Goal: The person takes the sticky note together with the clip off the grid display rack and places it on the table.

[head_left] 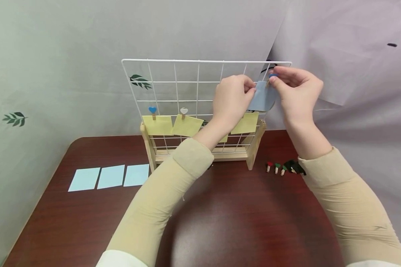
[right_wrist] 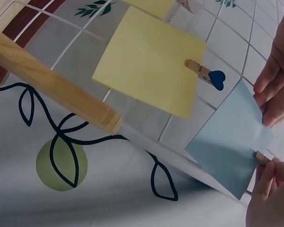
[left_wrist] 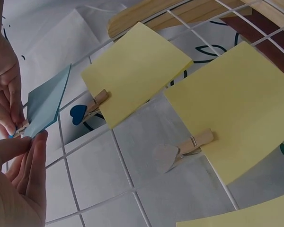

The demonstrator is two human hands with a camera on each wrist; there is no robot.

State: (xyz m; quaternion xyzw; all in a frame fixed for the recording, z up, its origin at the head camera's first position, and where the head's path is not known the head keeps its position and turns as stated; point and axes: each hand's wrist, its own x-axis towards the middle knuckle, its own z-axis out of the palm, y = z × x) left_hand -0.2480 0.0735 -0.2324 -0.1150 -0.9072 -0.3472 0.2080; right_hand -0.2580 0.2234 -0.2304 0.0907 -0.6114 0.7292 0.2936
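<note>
My left hand (head_left: 232,98) pinches the upper left edge of a light blue paper square (head_left: 261,100) near the upper right of a white wire grid (head_left: 187,81). With thumb and fingers, my right hand (head_left: 300,92) pinches a small wooden clothespin (right_wrist: 261,158) with a blue heart (head_left: 273,75), at the paper's top edge. In the right wrist view the clothespin's tip overlaps the paper; whether it also bites a wire is hidden. Below, yellow paper squares (head_left: 157,126) hang on the grid, some from clothespins with a blue heart (left_wrist: 78,114) or a white heart (head_left: 184,111).
A wooden stand (head_left: 254,148) carries the grid on a dark red table (head_left: 254,215). Left of it lie light blue paper squares (head_left: 84,179) in a row. To the right lie several small clothespins (head_left: 276,167) with red and green tops beside a dark green bundle (head_left: 294,166).
</note>
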